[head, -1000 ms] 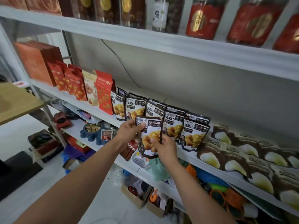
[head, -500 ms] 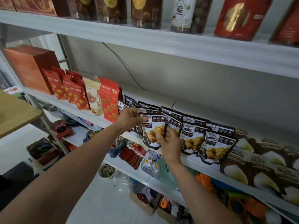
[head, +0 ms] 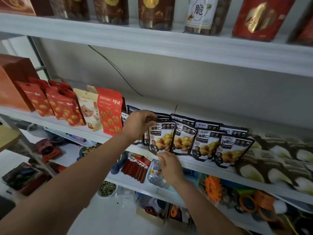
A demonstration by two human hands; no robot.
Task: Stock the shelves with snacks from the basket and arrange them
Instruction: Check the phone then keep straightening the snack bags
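A black chestnut snack pouch [head: 162, 138] stands at the front edge of the middle shelf [head: 94, 135], leftmost in a row of like pouches [head: 208, 143]. My left hand [head: 139, 124] pinches its top left corner. My right hand [head: 167, 165] pinches its bottom edge from below the shelf lip. More of the same pouches stand behind it. The basket is out of view.
Red snack bags [head: 62, 106], a beige bag [head: 89, 111] and an orange box [head: 11, 85] fill the shelf's left part. Brown and white packs [head: 279, 160] lie at the right. Jars [head: 155, 12] line the top shelf. Lower shelves hold sausages [head: 135, 168] and mixed goods.
The pouch has gone from in front of the shelf into the row's left end. My right hand has slid down from its side to its bottom edge.
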